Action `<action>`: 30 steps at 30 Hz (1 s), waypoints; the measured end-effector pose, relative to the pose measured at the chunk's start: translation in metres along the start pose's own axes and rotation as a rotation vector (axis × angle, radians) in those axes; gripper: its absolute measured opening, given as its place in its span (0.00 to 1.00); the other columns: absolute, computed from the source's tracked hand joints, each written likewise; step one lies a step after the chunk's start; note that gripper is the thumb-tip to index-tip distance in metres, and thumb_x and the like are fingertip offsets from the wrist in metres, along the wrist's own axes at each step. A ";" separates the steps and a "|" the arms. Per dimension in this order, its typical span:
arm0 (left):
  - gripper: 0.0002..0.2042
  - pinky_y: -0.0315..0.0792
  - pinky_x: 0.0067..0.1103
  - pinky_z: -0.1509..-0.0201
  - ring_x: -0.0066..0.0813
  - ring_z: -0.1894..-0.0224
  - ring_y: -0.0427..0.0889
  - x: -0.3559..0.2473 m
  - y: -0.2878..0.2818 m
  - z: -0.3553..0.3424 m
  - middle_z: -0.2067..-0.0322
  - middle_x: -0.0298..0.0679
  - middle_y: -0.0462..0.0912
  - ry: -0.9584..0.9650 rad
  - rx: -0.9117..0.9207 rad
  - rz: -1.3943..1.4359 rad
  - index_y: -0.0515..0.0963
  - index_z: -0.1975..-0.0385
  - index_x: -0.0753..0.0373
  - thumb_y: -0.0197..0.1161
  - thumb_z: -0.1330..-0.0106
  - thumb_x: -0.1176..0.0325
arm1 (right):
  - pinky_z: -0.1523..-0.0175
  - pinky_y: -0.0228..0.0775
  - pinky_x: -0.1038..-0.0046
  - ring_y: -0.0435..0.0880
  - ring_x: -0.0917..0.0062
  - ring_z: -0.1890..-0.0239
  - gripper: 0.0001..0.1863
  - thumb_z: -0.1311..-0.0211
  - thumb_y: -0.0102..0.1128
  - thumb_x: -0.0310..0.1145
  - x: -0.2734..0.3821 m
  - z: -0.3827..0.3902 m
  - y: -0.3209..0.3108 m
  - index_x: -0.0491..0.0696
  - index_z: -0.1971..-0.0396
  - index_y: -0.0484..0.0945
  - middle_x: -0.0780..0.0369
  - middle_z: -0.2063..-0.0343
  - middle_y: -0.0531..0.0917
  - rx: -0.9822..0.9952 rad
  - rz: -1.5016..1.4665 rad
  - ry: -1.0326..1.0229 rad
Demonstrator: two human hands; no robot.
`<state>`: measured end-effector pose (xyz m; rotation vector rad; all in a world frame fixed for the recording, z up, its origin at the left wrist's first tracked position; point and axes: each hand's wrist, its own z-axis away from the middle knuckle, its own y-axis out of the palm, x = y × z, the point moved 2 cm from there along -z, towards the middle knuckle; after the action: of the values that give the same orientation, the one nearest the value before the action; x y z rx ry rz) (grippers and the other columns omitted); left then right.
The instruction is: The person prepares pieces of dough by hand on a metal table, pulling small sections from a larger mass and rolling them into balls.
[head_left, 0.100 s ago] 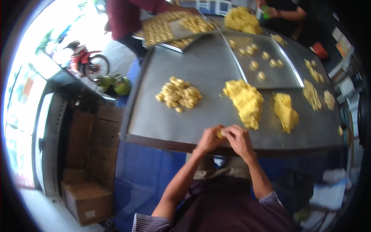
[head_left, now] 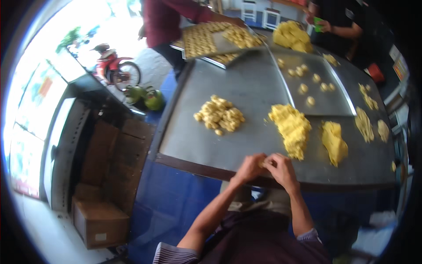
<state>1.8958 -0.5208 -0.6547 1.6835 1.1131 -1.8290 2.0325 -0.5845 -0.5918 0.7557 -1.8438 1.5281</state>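
Just above the near edge of the metal table (head_left: pixel 189 154), my left hand (head_left: pixel 250 168) and my right hand (head_left: pixel 281 170) meet, fingers closed on a small piece of dough (head_left: pixel 262 163). The fingers hide most of it. Beyond my right hand lies a lumpy yellow dough mass (head_left: pixel 291 131), with a smaller yellow dough lump (head_left: pixel 334 143) to its right. A heap of small, pale dough pieces (head_left: pixel 219 115) sits farther off to the left.
A metal tray (head_left: pixel 317 104) holds scattered dough balls. Stacked trays of shaped pieces (head_left: pixel 200 40) stand at the far left, beside a person in maroon (head_left: pixel 162 22). Another person (head_left: pixel 340 31) holds something green. Flat dough strips (head_left: pixel 364 124) lie at right; a cardboard box (head_left: pixel 100 222) is at lower left.
The whole scene has shifted right and slightly down in the picture as my head moved. Both hands stay together around the dough piece, which shows less between the fingers.
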 end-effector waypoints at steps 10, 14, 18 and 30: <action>0.18 0.74 0.34 0.61 0.46 0.68 0.81 -0.008 0.005 -0.002 0.74 0.49 0.77 0.106 -0.142 -0.124 0.79 0.69 0.69 0.56 0.26 0.57 | 0.29 0.58 0.60 0.61 0.54 0.30 0.52 0.52 0.77 0.30 -0.087 0.005 -0.053 0.44 0.29 0.53 0.47 0.34 0.62 -0.449 0.432 0.274; 0.21 0.73 0.33 0.56 0.42 0.65 0.80 -0.015 -0.009 0.000 0.71 0.48 0.77 -0.097 -0.020 -0.105 0.78 0.64 0.69 0.51 0.24 0.54 | 0.28 0.53 0.62 0.58 0.56 0.28 0.57 0.53 0.79 0.37 -0.136 -0.016 -0.068 0.36 0.29 0.50 0.45 0.31 0.59 -0.138 -0.064 0.502; 0.20 0.71 0.33 0.48 0.42 0.57 0.78 -0.013 0.001 0.004 0.63 0.48 0.76 0.081 -0.194 0.147 0.74 0.55 0.69 0.47 0.22 0.54 | 0.30 0.55 0.61 0.61 0.56 0.31 0.53 0.49 0.77 0.39 -0.168 -0.010 -0.068 0.35 0.31 0.52 0.43 0.34 0.62 -0.270 -0.032 0.421; 0.20 0.70 0.30 0.48 0.37 0.56 0.77 -0.007 -0.001 0.002 0.62 0.46 0.75 0.040 -0.160 0.267 0.72 0.51 0.67 0.43 0.21 0.53 | 0.45 0.70 0.58 0.78 0.47 0.49 0.19 0.35 0.62 0.33 -0.117 0.034 -0.050 0.38 0.49 0.74 0.44 0.52 0.79 -0.328 0.414 0.129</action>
<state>1.8952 -0.5228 -0.6477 1.6903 0.9696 -1.5082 2.1422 -0.6215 -0.6538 0.1236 -2.1680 1.4158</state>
